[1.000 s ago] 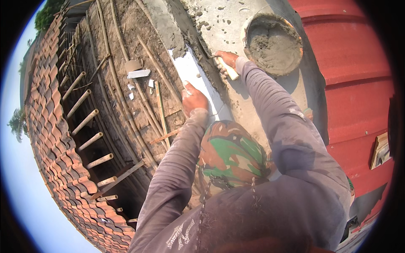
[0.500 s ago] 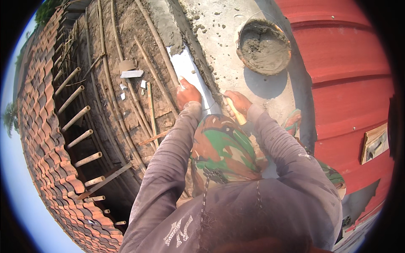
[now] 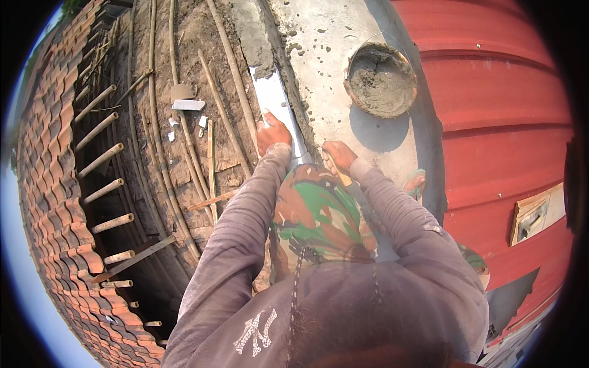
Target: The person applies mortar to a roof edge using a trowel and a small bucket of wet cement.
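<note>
A long white strip (image 3: 274, 95) lies along the wall top in front of me, its far end meeting grey mortar (image 3: 251, 37). My left hand (image 3: 273, 135) is closed over the strip's left edge, thumb pointing away from me. Just right of the strip, my right hand (image 3: 339, 154) grips the pale wooden handle of a tool (image 3: 345, 178). The head of that tool is mostly hidden, so I cannot make out its shape. My knee in camouflage trousers (image 3: 322, 205) covers the near end of the strip.
A bucket of wet mortar (image 3: 381, 80) stands on the concrete ledge (image 3: 325, 55) at the right, beside red metal roofing (image 3: 491, 92). Left lie bamboo poles (image 3: 230, 73), white scraps (image 3: 188, 105) and a drop by protruding bamboo ends (image 3: 101, 156) and roof tiles (image 3: 55, 202). A wooden float (image 3: 537, 211) rests on the red roofing.
The view has shifted slightly. My right hand has tilted a little, and the tool's handle sits closer to my knee. The left hand keeps its place on the white strip.
</note>
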Demonstrator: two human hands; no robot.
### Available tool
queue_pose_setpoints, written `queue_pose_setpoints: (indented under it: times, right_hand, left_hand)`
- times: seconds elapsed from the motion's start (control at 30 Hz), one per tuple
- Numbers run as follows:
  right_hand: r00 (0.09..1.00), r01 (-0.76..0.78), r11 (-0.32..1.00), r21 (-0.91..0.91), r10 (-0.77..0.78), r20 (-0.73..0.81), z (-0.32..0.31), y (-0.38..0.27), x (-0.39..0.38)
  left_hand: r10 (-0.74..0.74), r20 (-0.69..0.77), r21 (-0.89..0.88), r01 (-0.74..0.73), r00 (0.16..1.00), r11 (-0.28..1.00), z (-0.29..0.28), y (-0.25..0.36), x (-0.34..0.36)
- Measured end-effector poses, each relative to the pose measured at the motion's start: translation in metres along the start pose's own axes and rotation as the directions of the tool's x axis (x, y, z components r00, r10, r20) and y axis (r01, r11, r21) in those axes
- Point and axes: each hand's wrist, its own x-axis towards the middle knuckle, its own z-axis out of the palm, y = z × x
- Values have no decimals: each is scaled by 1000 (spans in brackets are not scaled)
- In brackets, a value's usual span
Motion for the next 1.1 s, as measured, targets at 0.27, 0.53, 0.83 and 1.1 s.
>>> queue_pose_setpoints:
  times: [0.27,0.53,0.83,1.1]
  right_hand:
    - [996,92,986,140,-92,-6,5,15,16]
    - [999,7,991,-135,0,51,-37,55,-40]
    - [992,-75,990,-115,87,95,-33,19,-34]
    - [936,152,655,-740,-337,-106,-108,3,-112]
  left_hand:
    - [3,16,9,-3,1000,1000,-2,4,0]
    - [-1,-2,-13,1,1000,1000,-2,2,-2]
    - [-12,7,-29,12,1000,999,-5,6,-4]
    - [-35,34,19,34,999,999,-11,4,-4]
